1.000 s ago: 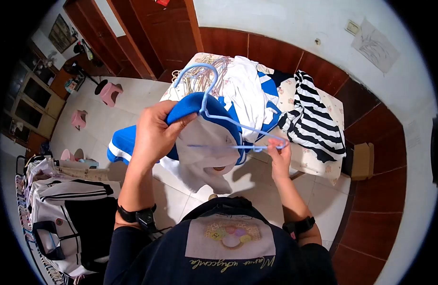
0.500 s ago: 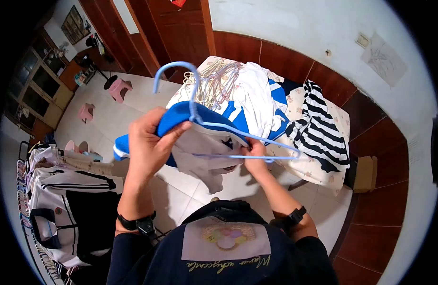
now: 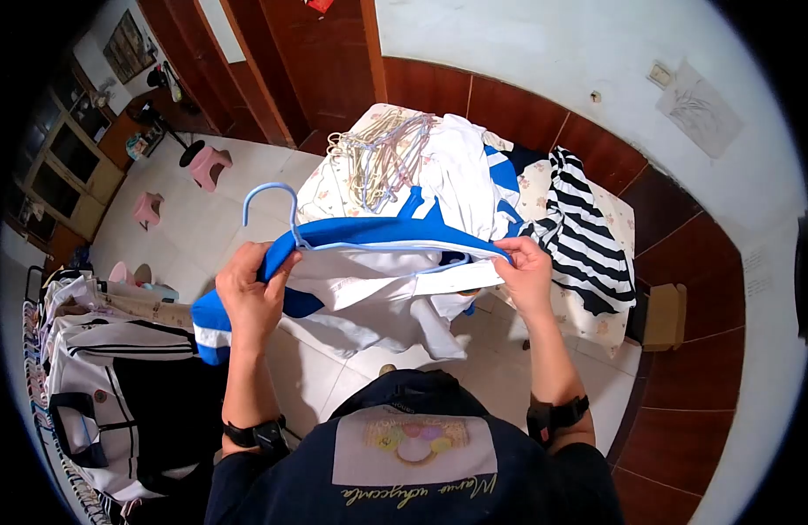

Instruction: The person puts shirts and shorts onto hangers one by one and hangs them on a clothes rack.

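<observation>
A blue and white garment [image 3: 378, 302] is stretched between my hands, its blue edge running along the top. My left hand [image 3: 257, 284] pinches the garment's blue edge just beside the base of the hanger's hook. The light blue hanger [image 3: 271, 189] has its hook sticking up above the cloth, and part of its arm lies inside the garment. Further right, my right hand [image 3: 525, 271] is closed on the other end of the blue edge. The hanger's right end shows near the white band, short of my right hand.
Beyond the garment, a table [image 3: 321, 194] bears a heap of hangers [image 3: 382, 157], white and blue clothes [image 3: 461, 166] and a striped garment [image 3: 588, 236]. A clothes rack [image 3: 41, 385] with hung clothes stands at left. Pink stools [image 3: 210, 166] and a cardboard box [image 3: 665, 317] rest on the floor.
My right hand has moved right and pulled the blue edge out straight over the hanger's arm. My left hand and the hook are slightly lower and further left.
</observation>
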Demonstrator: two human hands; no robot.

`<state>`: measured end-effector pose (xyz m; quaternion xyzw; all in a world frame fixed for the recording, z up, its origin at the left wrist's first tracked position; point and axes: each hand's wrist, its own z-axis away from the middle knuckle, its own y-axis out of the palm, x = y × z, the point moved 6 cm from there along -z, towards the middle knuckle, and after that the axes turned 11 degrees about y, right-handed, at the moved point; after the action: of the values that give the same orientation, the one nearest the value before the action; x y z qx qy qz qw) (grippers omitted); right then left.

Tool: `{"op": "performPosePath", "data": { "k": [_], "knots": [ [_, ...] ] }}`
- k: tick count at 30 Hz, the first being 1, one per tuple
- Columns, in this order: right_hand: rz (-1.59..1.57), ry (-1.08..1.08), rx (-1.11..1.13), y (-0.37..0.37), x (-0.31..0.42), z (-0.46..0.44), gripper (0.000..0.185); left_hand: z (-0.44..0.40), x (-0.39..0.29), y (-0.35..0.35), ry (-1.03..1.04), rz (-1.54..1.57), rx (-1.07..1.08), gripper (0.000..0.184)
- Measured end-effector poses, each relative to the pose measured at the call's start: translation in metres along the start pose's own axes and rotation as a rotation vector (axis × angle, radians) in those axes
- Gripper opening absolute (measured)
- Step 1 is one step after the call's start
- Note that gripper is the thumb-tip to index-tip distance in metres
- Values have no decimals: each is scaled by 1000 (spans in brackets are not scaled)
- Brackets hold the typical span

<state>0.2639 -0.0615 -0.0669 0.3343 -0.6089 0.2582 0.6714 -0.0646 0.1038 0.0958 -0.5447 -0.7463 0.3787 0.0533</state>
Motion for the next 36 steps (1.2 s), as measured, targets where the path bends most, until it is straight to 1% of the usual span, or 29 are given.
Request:
{"op": "performPosePath", "data": {
  "k": [2, 3, 4, 6, 7, 8, 10, 11, 13, 14, 16, 18, 20, 22, 23, 24, 26, 27, 28, 30, 32, 34, 35, 36],
  "knots": [
    [131, -168, -81, 4, 29, 10, 19, 4, 3, 5, 1, 23, -34, 18],
    [112, -169, -89, 10, 41, 15, 23, 6, 3, 6, -10, 10, -47, 18],
    [118, -170, -91, 15, 49, 21, 23, 7, 3, 7, -21, -4, -64, 18],
    [465, -266, -175, 28, 68, 37, 23, 13, 6, 12, -11, 12, -105, 19],
    [519, -328, -125, 41, 76, 48, 24, 16, 8, 13, 1, 22, -137, 19],
    [532, -390, -12, 59, 84, 60, 23, 19, 11, 15, -2, 24, -134, 19],
    [630, -343, 135, 76, 73, 70, 27, 27, 27, 18, -180, 203, -169, 19],
    [636, -340, 136, 75, 73, 69, 27, 30, 31, 19, -227, 276, -163, 18],
    [675, -310, 71, 72, 76, 64, 36, 32, 36, 19, -260, 319, -147, 18],
    [647, -368, -15, 70, 86, 64, 45, 34, 38, 19, -289, 360, -130, 18],
    [715, -566, -110, 76, 108, 68, 51, 33, 33, 16, -288, 374, -127, 19],
    [735, -562, -132, 89, 119, 70, 50, 33, 31, 16, -248, 421, -127, 19],
    [750, -552, -149, 93, 117, 66, 50, 33, 28, 16, -276, 456, -110, 19],
    [799, -659, -174, 99, 113, 60, 48, 34, 27, 17, -302, 484, -95, 20],
    [762, -679, -178, 99, 114, 59, 47, 35, 26, 18, -309, 517, -90, 20],
    [759, -683, -170, 102, 115, 59, 47, 34, 25, 20, -315, 550, -86, 20],
    [670, -623, -102, 109, 115, 58, 45, 34, 22, 22, -307, 553, -114, 22],
    [615, -600, -48, 113, 116, 59, 46, 34, 22, 23, -329, 553, -112, 22],
    [613, -598, -43, 114, 119, 60, 46, 33, 23, 23, -351, 555, -107, 22],
    [521, -567, 124, 117, 125, 61, 49, 32, 28, 22, -365, 584, -120, 22],
    [557, -537, 123, 112, 135, 59, 49, 33, 32, 23, -357, 659, -107, 22],
    [1041, -976, 9, 119, 152, 69, 44, 35, 35, 25, -355, 671, -119, 22],
    [1040, -933, 7, 120, 151, 69, 38, 35, 35, 27, -347, 718, -100, 20],
    [1041, -936, 10, 121, 148, 69, 38, 34, 34, 29, -338, 765, -83, 19]
  ]
}}
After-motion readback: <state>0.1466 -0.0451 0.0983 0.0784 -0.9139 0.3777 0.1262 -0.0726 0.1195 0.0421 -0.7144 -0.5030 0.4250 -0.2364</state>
